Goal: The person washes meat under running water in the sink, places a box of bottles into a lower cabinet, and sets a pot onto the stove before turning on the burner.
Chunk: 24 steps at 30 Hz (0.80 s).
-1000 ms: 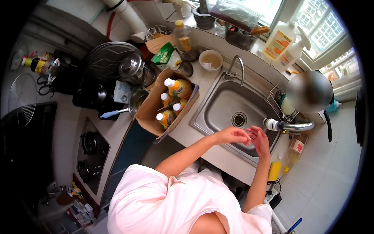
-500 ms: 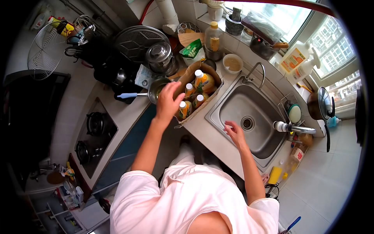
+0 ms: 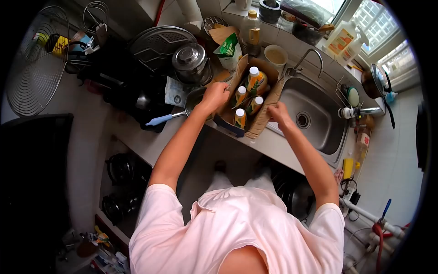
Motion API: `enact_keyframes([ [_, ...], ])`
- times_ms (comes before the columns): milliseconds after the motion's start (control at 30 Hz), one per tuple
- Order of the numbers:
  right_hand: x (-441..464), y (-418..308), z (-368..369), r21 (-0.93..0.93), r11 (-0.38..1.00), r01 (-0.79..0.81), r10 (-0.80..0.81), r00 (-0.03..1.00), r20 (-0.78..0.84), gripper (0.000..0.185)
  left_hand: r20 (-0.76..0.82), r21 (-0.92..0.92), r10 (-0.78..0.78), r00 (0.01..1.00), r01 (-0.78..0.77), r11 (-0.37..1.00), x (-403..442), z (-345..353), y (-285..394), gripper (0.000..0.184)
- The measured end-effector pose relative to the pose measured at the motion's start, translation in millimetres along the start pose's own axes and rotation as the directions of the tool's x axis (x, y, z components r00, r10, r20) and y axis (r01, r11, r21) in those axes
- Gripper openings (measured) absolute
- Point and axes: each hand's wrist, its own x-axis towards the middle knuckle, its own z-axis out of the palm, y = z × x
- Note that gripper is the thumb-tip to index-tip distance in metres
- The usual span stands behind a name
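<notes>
The box [image 3: 239, 69] is gripped from both sides! Its left edge is clasped by the left hand [image 3: 216, 97], fingers curled, while the right flap [image 3: 263, 118] is grasped by the right hand [image 3: 278, 113]. Four capped bottles [image 3: 254, 81] are held inside, and it's all seated on the counter [image 3: 273, 150], between pan [image 3: 193, 99] and sink [image 3: 318, 129].

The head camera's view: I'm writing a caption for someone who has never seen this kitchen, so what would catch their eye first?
Probably the open cardboard box of white-capped bottles near the middle, with the left hand and right hand at opposite sides. Next, the steel sink just right of it, and the shiny lidded pot up to its left.
</notes>
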Motion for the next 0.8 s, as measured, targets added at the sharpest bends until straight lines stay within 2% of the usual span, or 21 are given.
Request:
enact_keyframes([
  [100,-1.8,-3.3,-19.6,-0.006,1.000,0.028,-0.028,0.999,-0.033,0.022,0.048,0.009,0.078,0.996,-0.078,0.997,0.9,5.4,-4.3,0.024],
  [167,-7.6,-8.1,-31.7,-0.122,0.992,0.040,-0.041,0.999,-0.004,0.020,0.075,-0.082,0.040,0.996,-0.034,0.996,-16.6,16.1,2.2,0.029],
  [200,-11.5,-3.5,-35.5,-0.083,0.996,0.030,-0.032,0.999,-0.024,0.020,-0.014,-0.245,0.077,0.997,-0.078,0.966,-31.3,21.1,4.9,0.039],
  [233,-14.6,-0.9,-38.4,-0.048,0.998,0.026,-0.029,0.999,-0.046,0.020,0.111,-0.522,0.040,0.993,0.024,0.853,-43.0,20.8,7.5,0.039],
  [267,-27.3,-14.8,-39.4,-0.106,0.994,-0.021,0.016,0.999,-0.047,0.021,0.049,-0.684,0.040,0.998,0.004,0.729,-56.2,27.6,4.2,0.033],
  [300,-31.2,-13.7,-39.9,-0.063,0.998,-0.020,0.016,0.998,-0.054,0.024,-0.012,-0.818,0.017,1.000,-0.020,0.575,-72.3,36.3,-1.4,0.028],
  [367,-40.8,-12.5,-32.0,0.050,0.997,-0.060,0.064,0.995,-0.078,0.030,-0.120,-0.855,-0.051,0.991,-0.077,0.514,-113.0,52.8,-26.0,0.021],
  [433,-50.9,-16.2,-24.1,0.075,0.997,0.004,0.003,0.996,-0.090,0.034,-0.039,-0.876,-0.208,0.977,0.067,0.477,-157.2,95.7,-80.5,0.019],
  [467,-55.4,-14.4,-20.2,0.086,0.996,0.032,-0.024,0.995,-0.092,0.037,0.131,-0.890,-0.343,0.930,0.263,0.373,-173.8,108.1,-104.9,0.019],
  [500,-59.9,-11.2,-18.6,0.081,0.993,0.085,-0.075,0.990,-0.116,0.035,0.300,-0.864,-0.455,0.838,0.441,0.243,-187.4,117.1,-128.5,0.020],
  [533,-70.0,-14.4,-13.5,0.092,0.989,0.119,-0.096,0.971,-0.218,0.035,0.358,-0.870,-0.549,0.756,0.483,0.099,-196.7,130.6,-157.6,0.025],
  [567,-80.7,-17.5,-7.5,0.098,0.983,0.157,-0.119,0.941,-0.316,0.035,0.379,-0.886,-0.612,0.694,0.463,-0.023,-201.4,139.9,-181.9,0.028],
  [633,-98.5,-6.2,-0.9,0.144,0.942,0.303,-0.217,0.877,-0.430,0.033,0.408,-0.913,-0.708,0.576,0.251,-0.321,-200.5,159.7,-229.6,0.030],
  [733,-126.1,36.3,1.3,0.160,0.956,0.245,-0.151,0.881,-0.448,0.029,0.308,-0.871,-0.802,0.512,-0.188,-0.455,-188.7,167.8,-274.9,0.032],
  [800,-150.9,66.9,5.0,0.162,0.969,0.186,-0.101,0.897,-0.431,0.026,0.275,-0.842,-0.761,0.588,-0.235,-0.486,-184.9,165.9,-290.6,0.032],
])
